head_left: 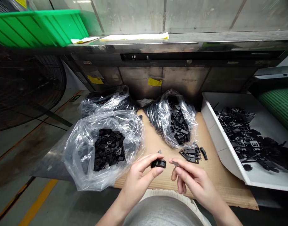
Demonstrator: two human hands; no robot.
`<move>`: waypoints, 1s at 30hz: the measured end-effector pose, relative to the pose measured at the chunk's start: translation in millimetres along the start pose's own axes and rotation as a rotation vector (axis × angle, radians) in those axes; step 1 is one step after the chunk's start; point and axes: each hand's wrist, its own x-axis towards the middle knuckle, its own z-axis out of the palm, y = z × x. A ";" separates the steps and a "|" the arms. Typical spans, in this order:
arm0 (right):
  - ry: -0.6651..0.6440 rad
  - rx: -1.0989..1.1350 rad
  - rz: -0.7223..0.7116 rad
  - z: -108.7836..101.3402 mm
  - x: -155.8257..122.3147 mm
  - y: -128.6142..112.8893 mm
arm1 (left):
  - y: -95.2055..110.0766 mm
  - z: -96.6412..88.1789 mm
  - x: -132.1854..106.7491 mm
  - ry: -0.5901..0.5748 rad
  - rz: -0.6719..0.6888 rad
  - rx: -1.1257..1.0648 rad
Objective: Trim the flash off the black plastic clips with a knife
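My left hand (140, 177) pinches a small black plastic buckle part (158, 163) between thumb and fingers, above the cardboard sheet (212, 179). My right hand (193, 182) is closed on a small thin grey piece (175, 162) at its fingertips, a few centimetres right of the black part. Both hands hover over my lap at the board's near edge. A few loose black parts (193, 153) lie on the cardboard just beyond my right hand.
A clear plastic bag (87, 157) of black parts sits at left, another bag (174, 122) at centre back. A white tray (219, 147) of black parts stands at right. A green bin (37, 26) rests on the metal shelf; a fan (23, 91) stands at left.
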 end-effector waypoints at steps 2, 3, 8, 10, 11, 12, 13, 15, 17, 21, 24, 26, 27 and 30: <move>0.134 -0.259 -0.105 2.6 -3.1 3.4 | 1.0 1.4 -0.7 0.015 -0.032 -0.012; 0.172 -0.382 -0.157 4.3 -4.1 4.3 | 1.8 2.1 -0.7 0.016 -0.035 -0.022; 0.189 -0.620 -0.287 14.5 -6.3 2.9 | 4.7 3.7 0.4 0.000 0.002 -0.080; 0.208 -0.644 -0.314 17.7 -6.4 2.3 | 5.1 3.9 0.1 -0.009 0.007 -0.086; 0.214 -0.650 -0.323 18.8 -6.2 2.2 | 5.3 4.0 -0.2 -0.010 0.009 -0.087; 0.218 -0.652 -0.331 19.5 -6.0 2.1 | 5.6 4.2 -0.6 -0.011 0.011 -0.087; 0.226 -0.653 -0.334 19.9 -5.7 1.9 | 5.9 4.3 -1.0 -0.011 0.009 -0.088; 0.240 -0.661 -0.331 20.3 -4.9 1.2 | 6.7 4.6 -1.5 -0.010 0.007 -0.102; 0.262 -0.682 -0.334 20.5 -4.1 0.4 | 7.5 4.7 -1.6 -0.015 0.004 -0.123; 0.315 -0.733 -0.360 21.5 -2.7 1.5 | 8.4 4.5 -1.2 -0.025 -0.034 -0.155; 0.356 -0.758 -0.412 22.2 -1.7 5.0 | 8.1 4.7 -0.7 -0.042 -0.063 -0.183; 0.395 -0.786 -0.465 22.6 -1.1 7.6 | 7.9 5.0 0.1 -0.058 -0.079 -0.208; 0.411 -0.802 -0.487 22.7 -0.7 8.8 | 7.9 5.1 0.6 -0.061 -0.084 -0.221; 0.452 -0.840 -0.529 22.1 0.9 11.4 | 8.5 5.6 1.6 -0.056 -0.092 -0.242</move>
